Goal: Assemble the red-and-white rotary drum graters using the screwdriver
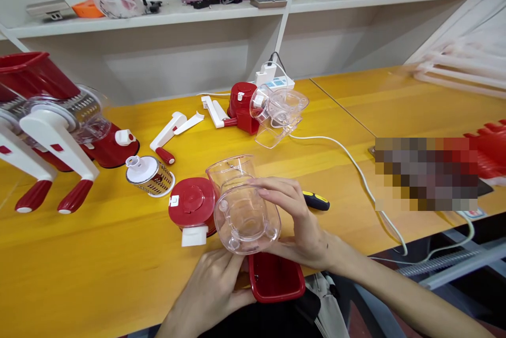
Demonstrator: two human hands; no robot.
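Closest to the camera, a hollow red plastic hopper sits at the table edge above the lap, its open end facing the person. Bare and bent at the wrist, the left hand grasps the hopper's left side with thumb and fingers, some fingertips hidden. Just beyond the hopper, the right hand clasps a clear plastic drum housing, fingers over its upper right side and thumb beneath; whether housing and hopper are joined, I cannot tell. Just left of the housing, a round red plastic base with a white knob stands on the yellow wooden table. Farther left lies a metal grating drum with a white cap, near a white crank with a red handle. Right of the housing, near the right hand, lies a black-and-yellow tool handle.
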